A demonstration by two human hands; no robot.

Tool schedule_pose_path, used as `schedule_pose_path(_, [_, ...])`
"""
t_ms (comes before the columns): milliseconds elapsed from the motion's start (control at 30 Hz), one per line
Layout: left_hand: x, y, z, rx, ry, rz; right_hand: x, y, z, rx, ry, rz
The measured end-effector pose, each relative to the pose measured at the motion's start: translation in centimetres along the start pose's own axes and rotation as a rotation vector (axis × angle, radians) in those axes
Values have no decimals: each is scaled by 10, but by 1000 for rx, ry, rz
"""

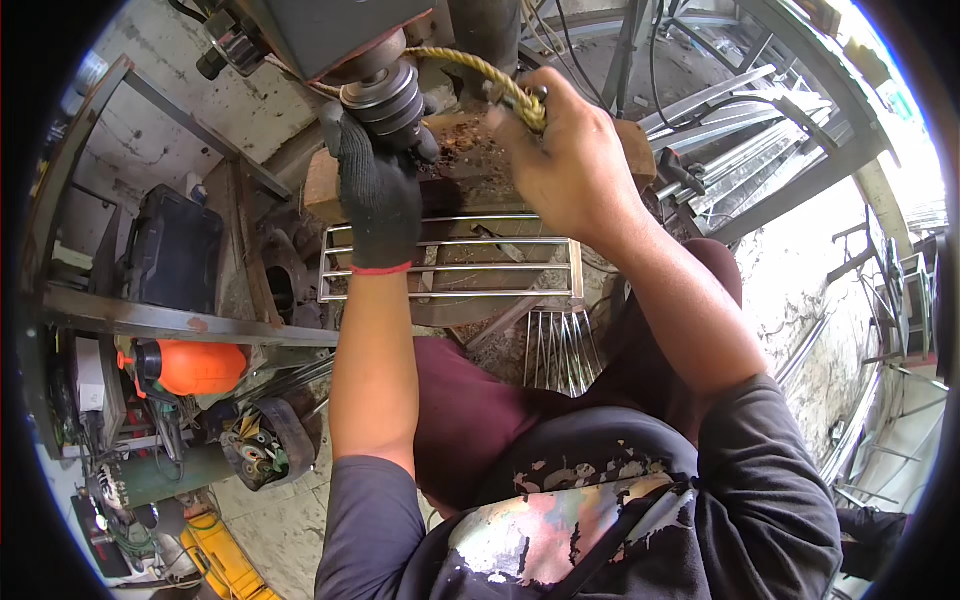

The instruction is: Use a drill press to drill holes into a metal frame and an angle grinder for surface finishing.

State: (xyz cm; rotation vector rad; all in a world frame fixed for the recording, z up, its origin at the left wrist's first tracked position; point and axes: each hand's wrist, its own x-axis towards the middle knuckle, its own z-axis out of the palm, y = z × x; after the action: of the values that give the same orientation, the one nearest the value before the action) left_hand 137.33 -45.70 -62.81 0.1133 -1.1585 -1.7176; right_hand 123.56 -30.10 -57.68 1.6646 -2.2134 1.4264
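Observation:
My left hand [380, 195], in a dark knit glove with a red cuff, is wrapped around the drill chuck [382, 98] below a grey machine head [345, 35]. Its thumb and fingertips show on either side of the ribbed metal. My bare right hand [572, 160] is closed on the end of a yellow braided rope [465, 62], which arcs back toward the machine. Some of its fingers are blurred. Beneath both hands lies a thick wooden block [634, 150] strewn with brown shavings. The chuck's lower end is partly hidden by the glove.
A barred metal frame [480, 242] sits just below the block, near my knees. To the left are a steel stand [190, 322], a black case [175, 245] and an orange sprayer bottle [195, 367]. Metal bars [760, 150] are piled at the far right.

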Motion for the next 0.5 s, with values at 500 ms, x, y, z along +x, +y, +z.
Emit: schedule_pose_path(500, [-11, 35, -29, 546, -215, -229, 48, 72, 52, -153, -230, -310])
